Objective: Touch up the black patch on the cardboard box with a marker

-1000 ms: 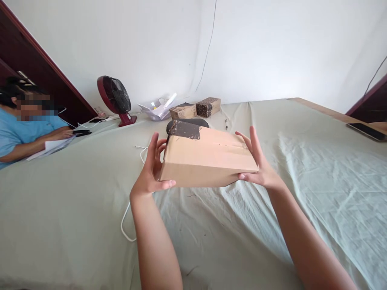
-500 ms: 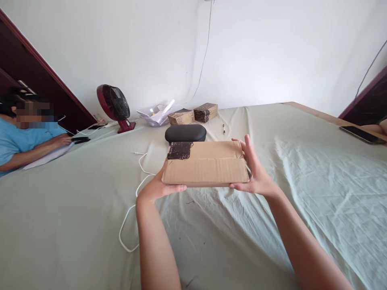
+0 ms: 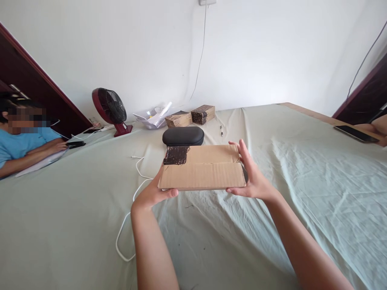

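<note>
Cardboard box (image 3: 202,169), flat, scribbled blk patch at top-left corner: held above green bedsheet (image 3: 75,209), betw. both hands. Left hand (image 3: 152,192) curled under left end; right hand (image 3: 253,177) clasped round right end.

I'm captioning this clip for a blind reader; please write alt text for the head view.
The left hand and right hand hold a flat cardboard box by its ends above a pale green sheet. A black case lies behind it, a white cable to its left.
</note>
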{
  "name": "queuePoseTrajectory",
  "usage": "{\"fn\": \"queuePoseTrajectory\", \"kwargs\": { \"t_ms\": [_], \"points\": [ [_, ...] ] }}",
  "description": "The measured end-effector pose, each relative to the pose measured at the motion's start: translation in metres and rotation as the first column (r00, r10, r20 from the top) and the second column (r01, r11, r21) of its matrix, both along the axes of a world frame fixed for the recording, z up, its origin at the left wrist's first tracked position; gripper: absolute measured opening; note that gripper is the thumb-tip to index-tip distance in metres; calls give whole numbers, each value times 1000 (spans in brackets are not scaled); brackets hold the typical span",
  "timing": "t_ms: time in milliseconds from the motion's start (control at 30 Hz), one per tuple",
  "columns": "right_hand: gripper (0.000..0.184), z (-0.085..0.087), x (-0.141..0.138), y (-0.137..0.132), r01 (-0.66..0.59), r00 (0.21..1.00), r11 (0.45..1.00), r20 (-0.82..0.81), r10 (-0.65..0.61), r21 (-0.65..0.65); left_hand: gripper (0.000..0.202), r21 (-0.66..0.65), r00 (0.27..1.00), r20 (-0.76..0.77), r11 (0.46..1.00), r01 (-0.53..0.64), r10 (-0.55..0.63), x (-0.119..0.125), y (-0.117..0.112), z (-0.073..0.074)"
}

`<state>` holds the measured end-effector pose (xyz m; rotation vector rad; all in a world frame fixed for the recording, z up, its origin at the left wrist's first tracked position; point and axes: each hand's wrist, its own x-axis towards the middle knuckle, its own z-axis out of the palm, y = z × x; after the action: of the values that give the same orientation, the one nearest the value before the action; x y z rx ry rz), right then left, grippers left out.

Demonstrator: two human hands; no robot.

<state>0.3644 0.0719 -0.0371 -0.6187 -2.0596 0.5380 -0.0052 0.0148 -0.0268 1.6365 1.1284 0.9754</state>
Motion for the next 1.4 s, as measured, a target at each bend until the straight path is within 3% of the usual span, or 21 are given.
{"fn": "queuePoseTrajectory", "kwargs": {
  "t_ms": [267, 867, 1233, 1400],
  "points": [
    [146, 0, -1, 0, 0, 1000, 1000, -15, 0, 1, 123, -4, 993, 118, 1000, 25, -25, 4, 0, -1],
    [146, -4, -2, 4, 20, 1000, 1000, -21, -20, -4, 115, -7, 990, 100, 995, -101, 101, 7, -7, 8],
    [151, -3, -3, 2, 92, 996, 996, 18, -92, -21, 110, -47, 975, 134, 984, -170, 175, 21, -9, 26],
    [152, 0, -5, -2, 100, 995, 994, 32, -99, -41, 109, -42, 976, 85, 980, -196, 199, 21, -11, 27]
  ]
}}
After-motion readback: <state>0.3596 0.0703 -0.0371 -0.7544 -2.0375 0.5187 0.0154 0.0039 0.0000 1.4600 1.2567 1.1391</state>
